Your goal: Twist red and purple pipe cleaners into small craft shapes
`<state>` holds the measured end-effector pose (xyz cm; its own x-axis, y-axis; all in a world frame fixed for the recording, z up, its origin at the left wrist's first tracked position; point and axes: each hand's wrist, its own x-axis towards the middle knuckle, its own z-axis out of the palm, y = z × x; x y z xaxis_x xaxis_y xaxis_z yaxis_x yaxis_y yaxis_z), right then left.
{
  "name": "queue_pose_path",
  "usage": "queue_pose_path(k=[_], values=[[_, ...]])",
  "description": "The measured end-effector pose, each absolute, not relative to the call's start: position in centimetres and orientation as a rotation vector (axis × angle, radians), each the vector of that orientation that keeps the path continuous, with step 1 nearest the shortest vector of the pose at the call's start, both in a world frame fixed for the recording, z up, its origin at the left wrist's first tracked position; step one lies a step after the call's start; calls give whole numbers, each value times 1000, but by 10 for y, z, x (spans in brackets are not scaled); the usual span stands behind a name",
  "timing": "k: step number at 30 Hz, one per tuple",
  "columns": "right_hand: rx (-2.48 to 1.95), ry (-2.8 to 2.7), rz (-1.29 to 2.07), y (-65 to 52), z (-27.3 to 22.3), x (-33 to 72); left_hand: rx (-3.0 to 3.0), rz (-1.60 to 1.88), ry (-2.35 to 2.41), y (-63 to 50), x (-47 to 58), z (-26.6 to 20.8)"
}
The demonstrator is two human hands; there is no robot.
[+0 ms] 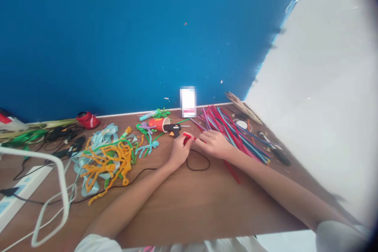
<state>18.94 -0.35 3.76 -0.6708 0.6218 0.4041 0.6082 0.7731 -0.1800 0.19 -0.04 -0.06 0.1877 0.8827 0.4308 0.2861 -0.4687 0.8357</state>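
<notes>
Over the middle of the brown table, my left hand (180, 152) is closed, pinching a red pipe cleaner (189, 137) between thumb and fingers. Close on its right, my right hand (216, 144) is also closed on the red pipe cleaner, fingers bent down around it. The piece looks bent or coiled at the left fingertips; its exact shape is too small to make out. Just beyond my left hand lies a black glue gun (174, 127). A bundle of red, blue and purple pipe cleaners (224, 126) spreads behind and under my right hand.
A red paper cup (158, 124) lies on its side near twisted blue pipe-cleaner shapes (150, 145). Orange pipe cleaners (118, 157) and light blue ribbon (88, 185) heap on the left. A white power strip (26, 193) and white tubular frame (63, 189) stand front left. Black cable (141, 171) crosses the table.
</notes>
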Motion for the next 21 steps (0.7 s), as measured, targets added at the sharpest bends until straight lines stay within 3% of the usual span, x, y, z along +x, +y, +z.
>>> queue_pose_path(k=[5, 14, 18, 21], values=[[-885, -2600, -140, -3, 40, 192, 1685, 1170, 1053, 4, 1, -6], [-984, -2416, 70, 6, 43, 197, 1755, 1225, 1105, 1, 4, -5], [-1083, -2124, 417, 8, 45, 191, 1919, 1257, 1164, 1, 4, -6], [-1140, -2026, 1000, 9, 44, 187, 2174, 1280, 1153, 0, 2, -8]])
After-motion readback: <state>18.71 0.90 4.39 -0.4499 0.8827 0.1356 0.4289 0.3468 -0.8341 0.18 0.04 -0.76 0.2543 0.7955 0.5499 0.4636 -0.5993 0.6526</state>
